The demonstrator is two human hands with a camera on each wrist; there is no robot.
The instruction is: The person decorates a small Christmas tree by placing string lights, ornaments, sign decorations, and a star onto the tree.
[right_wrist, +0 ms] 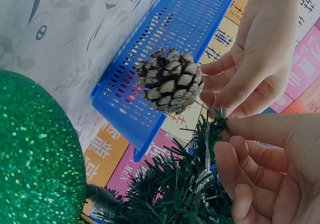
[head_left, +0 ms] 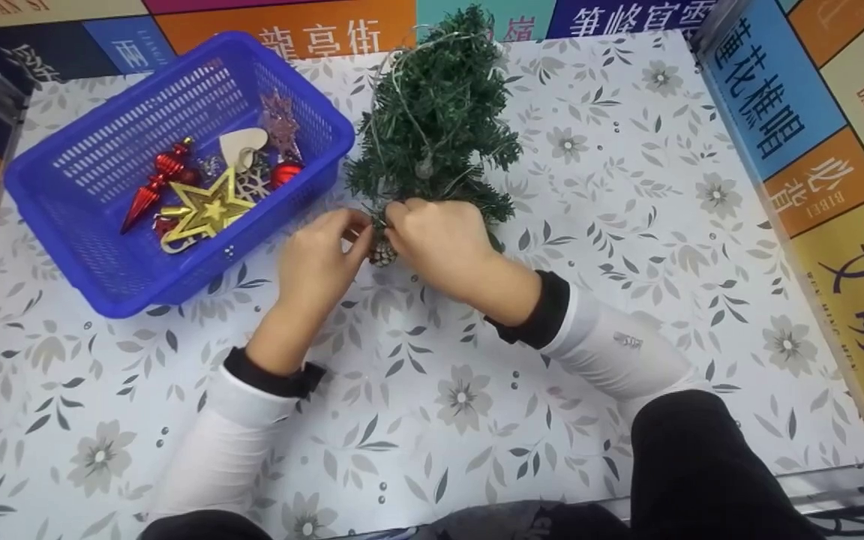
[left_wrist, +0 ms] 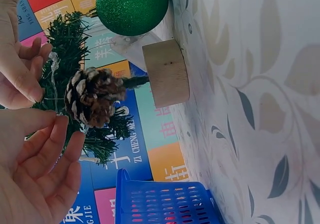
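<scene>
A small artificial Christmas tree (head_left: 439, 105) stands upright on a round wooden base (left_wrist: 167, 76). At its near side a pine cone (right_wrist: 170, 81) with pale-tipped scales hangs below the fingers. My left hand (head_left: 323, 255) pinches at the top of the pine cone, where a thin string shows; the fingertips partly hide it. Beside it my right hand (head_left: 443, 244) pinches the tip of a green branch (right_wrist: 217, 126), its fingertips close to the left ones. A glittery green ball (left_wrist: 132, 6) hangs low on the tree. Light wires with clear bulbs wind around the branches.
A blue plastic basket (head_left: 199, 296) stands left of the tree. It holds a gold star (head_left: 214, 206), a red spire ornament (head_left: 154, 184), a pale wooden heart (head_left: 243, 142) and other ornaments. Printed panels (head_left: 799, 135) border the flower-patterned table (head_left: 462, 450).
</scene>
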